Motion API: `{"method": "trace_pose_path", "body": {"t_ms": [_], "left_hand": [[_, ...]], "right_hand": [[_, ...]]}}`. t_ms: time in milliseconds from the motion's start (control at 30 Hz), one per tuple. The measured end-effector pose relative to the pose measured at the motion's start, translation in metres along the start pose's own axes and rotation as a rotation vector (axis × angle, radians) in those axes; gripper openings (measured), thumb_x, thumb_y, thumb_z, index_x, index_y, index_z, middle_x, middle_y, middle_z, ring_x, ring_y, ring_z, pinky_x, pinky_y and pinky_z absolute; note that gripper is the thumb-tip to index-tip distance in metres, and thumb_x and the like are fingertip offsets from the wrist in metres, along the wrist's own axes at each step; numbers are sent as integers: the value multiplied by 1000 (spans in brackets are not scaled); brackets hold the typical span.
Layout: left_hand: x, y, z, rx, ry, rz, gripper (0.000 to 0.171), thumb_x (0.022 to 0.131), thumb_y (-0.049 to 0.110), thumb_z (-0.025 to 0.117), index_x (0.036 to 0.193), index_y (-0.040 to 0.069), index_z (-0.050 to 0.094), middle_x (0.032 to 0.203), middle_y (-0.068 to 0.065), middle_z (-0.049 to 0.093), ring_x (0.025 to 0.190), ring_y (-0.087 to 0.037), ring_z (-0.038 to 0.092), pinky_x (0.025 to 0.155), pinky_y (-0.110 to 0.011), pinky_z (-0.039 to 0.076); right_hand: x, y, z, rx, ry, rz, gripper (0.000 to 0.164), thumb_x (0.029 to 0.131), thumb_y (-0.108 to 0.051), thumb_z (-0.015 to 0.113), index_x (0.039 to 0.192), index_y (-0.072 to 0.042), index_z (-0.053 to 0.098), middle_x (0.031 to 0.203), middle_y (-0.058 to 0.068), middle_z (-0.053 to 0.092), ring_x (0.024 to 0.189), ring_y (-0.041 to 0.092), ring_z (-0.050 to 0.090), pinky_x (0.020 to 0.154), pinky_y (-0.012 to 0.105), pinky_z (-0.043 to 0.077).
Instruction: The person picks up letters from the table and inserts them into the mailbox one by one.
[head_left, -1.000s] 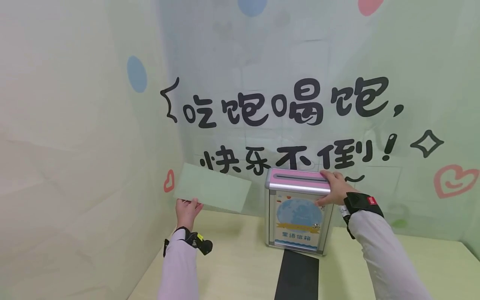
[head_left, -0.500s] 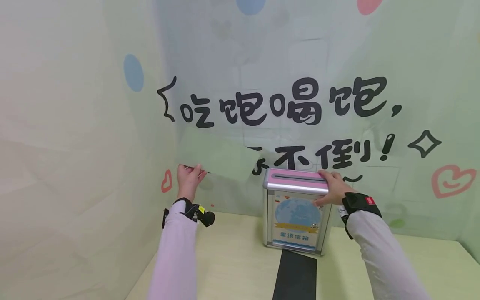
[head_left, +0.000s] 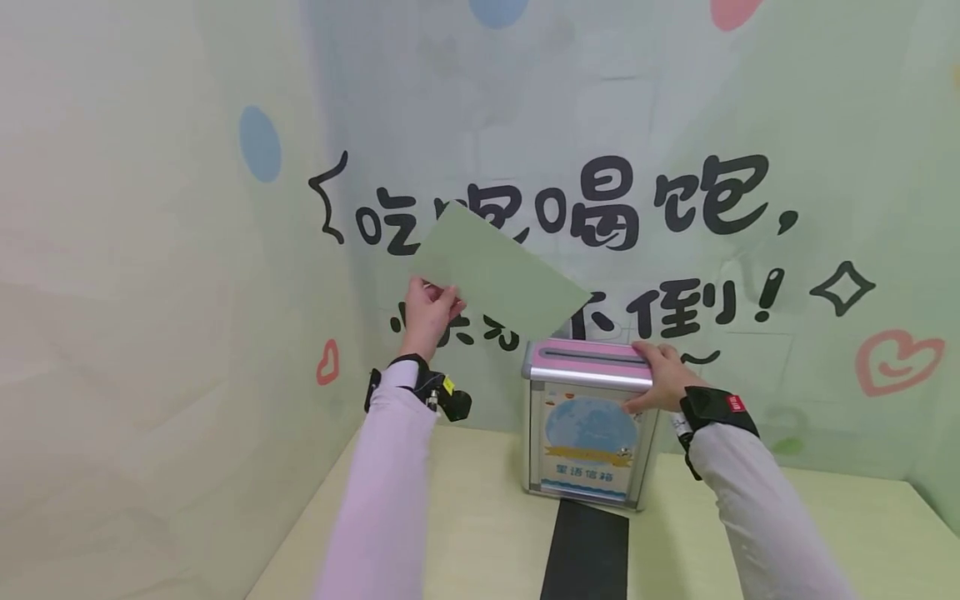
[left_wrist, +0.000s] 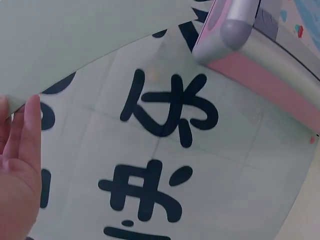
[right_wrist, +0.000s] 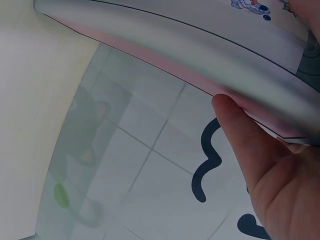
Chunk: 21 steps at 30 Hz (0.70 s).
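My left hand [head_left: 429, 312] pinches a plain pale green envelope [head_left: 502, 271] by its lower left corner, thumb on one side and fingers on the other. The envelope slants down to the right in the air, its lower right corner close over a letter box. That letter box [head_left: 588, 433] stands upright, with a silver frame, a pink top with a long dark slot [head_left: 592, 359], and a front picture of a blue globe. My right hand [head_left: 666, 377] grips its upper right corner, fingers over the top and thumb against the front. In the left wrist view the envelope [left_wrist: 90, 35] overlaps the wall lettering.
A black strip [head_left: 587, 550] lies on the pale table [head_left: 480, 517] in front of the letter box. Behind stands a wall [head_left: 735, 108] with large black lettering, and another wall [head_left: 150, 333] closes off the left side.
My left hand has raised the envelope and carried it right, from beside the letter box to above its left end, tilting it further. My right hand keeps its grip on the box.
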<state>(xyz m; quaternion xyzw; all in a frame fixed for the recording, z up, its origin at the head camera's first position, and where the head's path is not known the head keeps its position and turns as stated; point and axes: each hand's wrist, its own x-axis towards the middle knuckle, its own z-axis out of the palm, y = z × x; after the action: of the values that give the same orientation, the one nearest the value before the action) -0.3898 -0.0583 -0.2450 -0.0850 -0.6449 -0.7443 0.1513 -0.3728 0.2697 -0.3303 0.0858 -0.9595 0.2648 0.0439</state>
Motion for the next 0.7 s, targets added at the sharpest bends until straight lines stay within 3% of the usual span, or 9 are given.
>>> {"method": "trace_pose_path", "body": {"t_ms": [233, 700], "left_hand": [[15, -10, 23, 47, -61, 70, 38, 91, -2, 48, 125, 0, 32, 116, -23, 50, 100, -28, 54, 86, -36, 49], [13, -1, 54, 372, -169, 202, 28, 91, -2, 48, 117, -1, 38, 107, -22, 56, 93, -27, 57, 77, -33, 51]], "right_hand": [[-7, -7, -1, 8, 4, -15, 101, 63, -29, 81, 140, -5, 21, 128, 31, 23, 97, 42, 44, 79, 54, 42], [-13, -13, -3, 16, 18, -25, 99, 63, -24, 81, 139, -2, 22, 129, 33, 22, 99, 44, 43, 80, 56, 42]]}}
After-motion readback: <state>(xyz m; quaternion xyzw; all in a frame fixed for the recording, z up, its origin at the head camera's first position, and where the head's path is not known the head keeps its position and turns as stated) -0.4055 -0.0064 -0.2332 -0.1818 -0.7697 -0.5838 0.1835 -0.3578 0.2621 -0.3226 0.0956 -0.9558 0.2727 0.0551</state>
